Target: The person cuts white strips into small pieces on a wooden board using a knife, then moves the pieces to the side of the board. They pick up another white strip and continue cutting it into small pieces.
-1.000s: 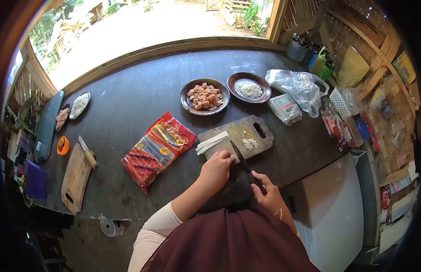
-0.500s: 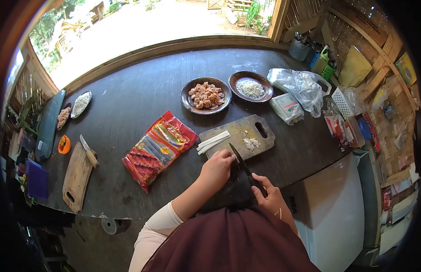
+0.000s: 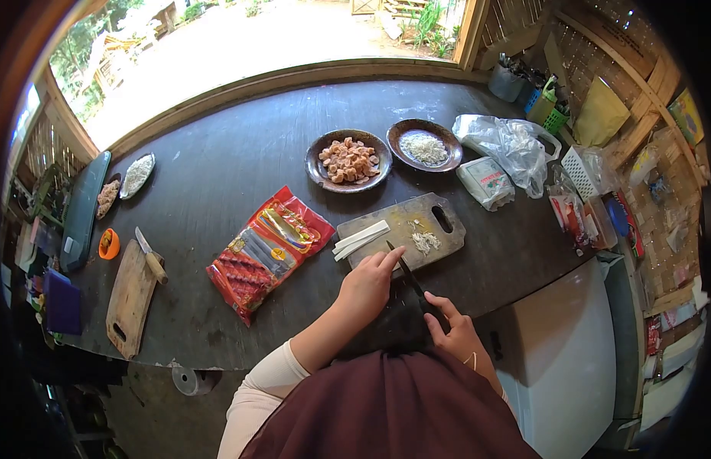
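Observation:
My right hand (image 3: 453, 327) grips the dark handle of a knife (image 3: 414, 283), its blade slanting up and left over the near edge of a wooden cutting board (image 3: 397, 222). My left hand (image 3: 368, 281) is closed at that same edge, beside the blade, its index finger reaching across near the knife's tip. What lies under its fingers is hidden. Several pale white strips (image 3: 361, 239) rest on the board's left part. A small heap of thin white shreds (image 3: 426, 242) sits right of the knife tip.
Beyond the board stand a plate of sliced pinkish-brown pieces (image 3: 349, 162) and a plate of white shreds (image 3: 424, 147). A red food packet (image 3: 271, 252) lies to the left, plastic bags (image 3: 501, 145) to the right. Another board (image 3: 132, 298) with a knife (image 3: 150, 256) is farther left.
My left index finger has stretched out to the right, across the blade near its tip. My right hand and the knife have barely moved.

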The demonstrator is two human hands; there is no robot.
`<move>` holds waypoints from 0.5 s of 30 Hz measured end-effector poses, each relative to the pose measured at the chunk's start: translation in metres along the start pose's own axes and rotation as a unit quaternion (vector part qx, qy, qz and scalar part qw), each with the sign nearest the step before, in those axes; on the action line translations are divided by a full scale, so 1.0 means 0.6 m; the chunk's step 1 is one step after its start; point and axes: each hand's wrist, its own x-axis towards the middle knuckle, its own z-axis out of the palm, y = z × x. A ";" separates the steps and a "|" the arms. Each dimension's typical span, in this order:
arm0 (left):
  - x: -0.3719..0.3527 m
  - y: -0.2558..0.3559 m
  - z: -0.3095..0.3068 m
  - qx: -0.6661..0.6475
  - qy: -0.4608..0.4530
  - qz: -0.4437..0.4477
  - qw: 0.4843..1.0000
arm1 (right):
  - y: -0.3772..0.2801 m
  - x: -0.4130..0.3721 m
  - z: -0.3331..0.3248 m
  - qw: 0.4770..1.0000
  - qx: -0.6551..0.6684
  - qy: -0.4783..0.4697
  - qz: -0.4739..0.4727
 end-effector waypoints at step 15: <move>0.002 -0.018 0.006 0.002 0.000 0.063 0.998 | -0.014 0.007 -0.005 0.996 -0.081 -0.021 0.001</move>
